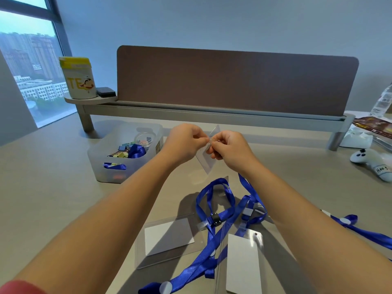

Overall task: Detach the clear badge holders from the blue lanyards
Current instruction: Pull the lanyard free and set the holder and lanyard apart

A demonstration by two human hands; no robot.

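A clear badge holder [205,161] is held up above the desk between both hands. My left hand [185,143] pinches its top edge from the left. My right hand [228,150] pinches the clip end of a blue lanyard [248,188] at the same spot; the strap hangs down from under that hand to the desk. Two more clear badge holders with white cards lie on the desk, one [169,237] flat at the middle and one [242,264] at the lower right. Tangled blue lanyards [214,221] lie across them.
A translucent bin [110,168] with binder clips and a blue strap stands at the left. A brown divider panel [233,79] on a grey rail crosses the back, with a yellow-lidded canister [78,78] at its left end. A white game controller [371,161] lies at the right.
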